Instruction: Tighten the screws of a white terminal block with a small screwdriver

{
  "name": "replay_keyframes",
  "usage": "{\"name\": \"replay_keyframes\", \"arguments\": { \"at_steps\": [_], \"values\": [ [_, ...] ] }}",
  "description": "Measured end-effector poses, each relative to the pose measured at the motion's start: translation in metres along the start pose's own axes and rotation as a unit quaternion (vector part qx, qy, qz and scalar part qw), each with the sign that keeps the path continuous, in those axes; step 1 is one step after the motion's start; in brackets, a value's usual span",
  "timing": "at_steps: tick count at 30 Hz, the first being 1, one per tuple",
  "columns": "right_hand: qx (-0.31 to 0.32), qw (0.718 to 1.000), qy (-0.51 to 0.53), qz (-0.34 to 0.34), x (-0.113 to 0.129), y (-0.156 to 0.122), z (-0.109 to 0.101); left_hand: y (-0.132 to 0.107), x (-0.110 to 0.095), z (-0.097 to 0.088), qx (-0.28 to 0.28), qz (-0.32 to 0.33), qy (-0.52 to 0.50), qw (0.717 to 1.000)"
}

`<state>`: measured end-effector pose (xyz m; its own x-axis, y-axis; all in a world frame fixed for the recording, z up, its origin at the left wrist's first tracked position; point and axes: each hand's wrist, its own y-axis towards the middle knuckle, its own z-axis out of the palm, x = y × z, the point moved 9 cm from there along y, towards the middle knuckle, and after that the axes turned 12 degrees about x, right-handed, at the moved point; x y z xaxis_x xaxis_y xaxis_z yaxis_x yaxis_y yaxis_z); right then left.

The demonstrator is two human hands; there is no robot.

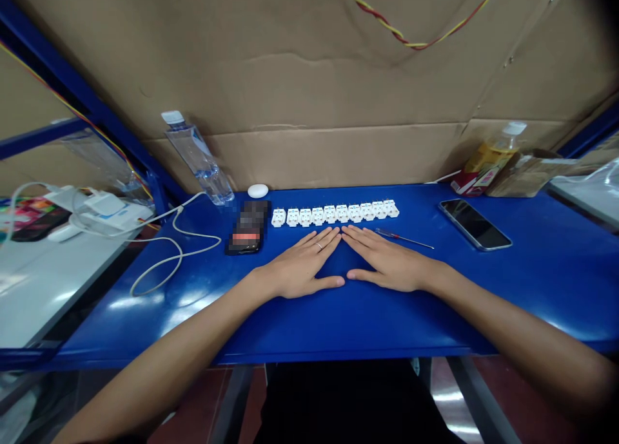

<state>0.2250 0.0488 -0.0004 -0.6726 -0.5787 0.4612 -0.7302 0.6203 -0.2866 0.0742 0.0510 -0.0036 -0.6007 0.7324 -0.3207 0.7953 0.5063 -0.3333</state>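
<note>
My left hand (302,263) lies flat on the blue table (333,328), palm down, with a ring on one finger. Opposite it, my right hand (387,258) rests flat too, and the fingertips of both hands come together at the middle. Both thumbs point inward and nearly meet. Neither hand holds anything. Just beyond the fingertips stands a row of several small white plastic connector-like blocks (329,213). A thin screwdriver (405,239) with a reddish handle lies beside my right hand's fingers.
Left of the blocks are a phone (249,228), a white oval case (258,191), a water bottle (200,160) and a looped white cable (181,257). To the right lie another phone (475,223), a drink bottle (500,144) and a cardboard box (515,176). Cardboard (309,96) lines the back.
</note>
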Motion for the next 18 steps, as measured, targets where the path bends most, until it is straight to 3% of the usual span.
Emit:
{"name": "replay_keyframes", "arguments": {
  "at_steps": [18],
  "values": [
    [0.001,1.000,-0.004,0.001,-0.0006,0.0002,0.0003,0.0001,-0.0009,-0.0007,0.008,-0.005,-0.002,1.000]
  ]
}}
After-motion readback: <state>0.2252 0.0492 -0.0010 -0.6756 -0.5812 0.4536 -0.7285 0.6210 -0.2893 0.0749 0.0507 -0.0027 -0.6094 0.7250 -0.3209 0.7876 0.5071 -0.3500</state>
